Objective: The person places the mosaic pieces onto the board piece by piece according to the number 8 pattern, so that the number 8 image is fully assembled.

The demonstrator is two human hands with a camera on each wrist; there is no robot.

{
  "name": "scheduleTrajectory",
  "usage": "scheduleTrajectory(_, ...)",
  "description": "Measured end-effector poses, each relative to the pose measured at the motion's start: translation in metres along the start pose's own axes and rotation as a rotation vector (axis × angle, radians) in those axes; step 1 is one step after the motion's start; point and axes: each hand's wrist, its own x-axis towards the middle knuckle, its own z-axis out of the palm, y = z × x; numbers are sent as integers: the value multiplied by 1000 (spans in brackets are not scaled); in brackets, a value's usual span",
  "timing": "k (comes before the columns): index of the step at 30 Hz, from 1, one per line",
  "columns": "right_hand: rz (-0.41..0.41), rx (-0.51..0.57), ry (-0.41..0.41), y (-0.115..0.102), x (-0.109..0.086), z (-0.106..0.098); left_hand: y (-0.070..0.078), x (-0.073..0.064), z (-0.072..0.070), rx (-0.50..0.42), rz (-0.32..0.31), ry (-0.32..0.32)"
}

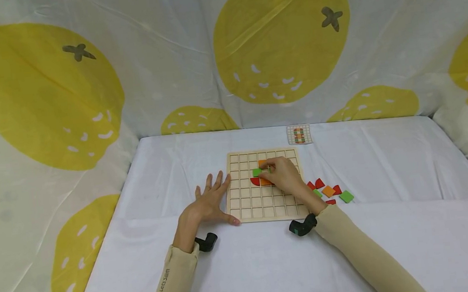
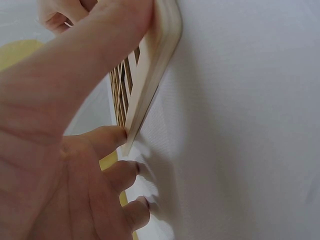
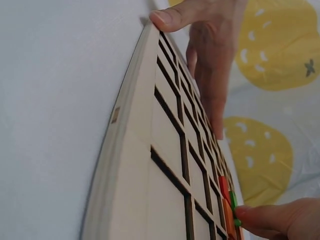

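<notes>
A wooden grid board (image 1: 250, 203) lies flat on the white-covered table. My left hand (image 1: 207, 205) is spread along its left side, the thumb at the near left corner and fingers at the left edge. Over the board's upper middle, my right hand (image 1: 283, 175) pinches a green tile (image 1: 271, 170) between thumb and forefinger, partly hidden by the fingers. Beside the fingertips are another green square tile (image 1: 257, 172), a red quarter-round tile (image 1: 255, 181) and an orange tile (image 1: 263, 163). In the right wrist view, the thumb touches green at the red and orange pieces.
Right of the board lie several loose tiles, among them an orange square (image 1: 328, 191), a green square (image 1: 346, 196) and a red quarter-round (image 1: 320, 183). A pattern card (image 1: 305, 139) lies behind the board. A lemon-printed cloth (image 1: 174, 53) hangs behind the table.
</notes>
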Motion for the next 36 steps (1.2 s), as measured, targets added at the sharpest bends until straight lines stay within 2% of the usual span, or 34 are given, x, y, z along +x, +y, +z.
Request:
scheduleTrajectory(12, -14, 12, 29, 2, 3, 5, 0, 2, 1, -6, 4, -6)
scheduleTrajectory(18, -2, 21, 33, 1, 5, 8, -7, 7, 6, -55, 46, 9)
scheduleTrajectory(23, -1, 40, 38, 2, 2, 6, -3, 4, 2, -41, 26, -4)
scheduleTrajectory(26, 7, 51, 38, 5, -4, -1, -1, 3, 1, -47, 14, -8)
scheduleTrajectory(33, 68, 31, 48, 19, -26, -33, -24, 20, 21, -47, 31, 32)
scheduleTrajectory(36, 76, 12, 59, 31, -38, -50, -28, 21, 23, -44, 41, 38)
